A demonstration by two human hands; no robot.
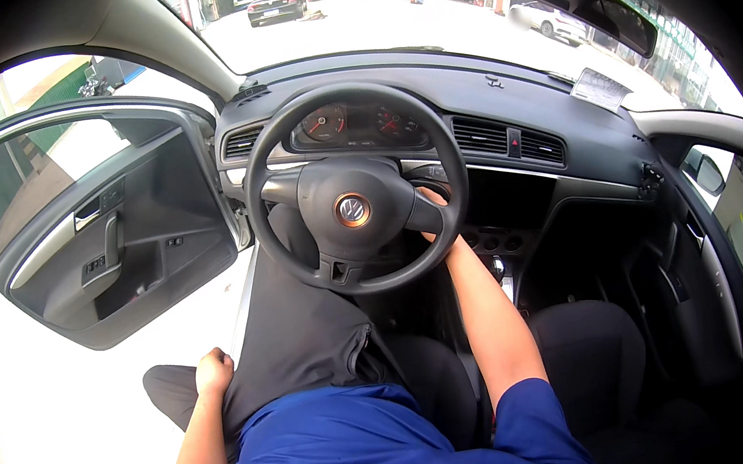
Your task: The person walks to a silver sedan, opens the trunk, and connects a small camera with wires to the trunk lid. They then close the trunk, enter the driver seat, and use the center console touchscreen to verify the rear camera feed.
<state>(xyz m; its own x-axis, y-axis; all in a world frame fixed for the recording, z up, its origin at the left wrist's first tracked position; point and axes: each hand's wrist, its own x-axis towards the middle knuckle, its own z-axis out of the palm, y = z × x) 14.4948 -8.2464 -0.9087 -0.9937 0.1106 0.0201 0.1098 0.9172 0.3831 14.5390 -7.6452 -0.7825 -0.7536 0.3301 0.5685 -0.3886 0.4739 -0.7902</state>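
My left hand (pixel 214 371) rests on my left thigh beside the open driver's door. Its fingers are curled into a loose fist, and I see nothing in them. My right hand (pixel 432 212) reaches behind the right side of the black steering wheel (pixel 380 280), close to the steering column. A wheel spoke covers part of that hand. Its fingers look bent and drawn together, but whatever they hold is hidden. Beyond the wheel, the instrument cluster (pixel 359 126) shows reddish lit dials.
At left the driver's door (pixel 119 229) stands wide open. Right of the wheel are a dark centre screen (pixel 507 197), round knobs (pixel 490 242) and the gear lever (pixel 497 266). A rear-view mirror (pixel 582 8) hangs at the upper right. Outside, a dark car (pixel 276 5) is parked ahead.
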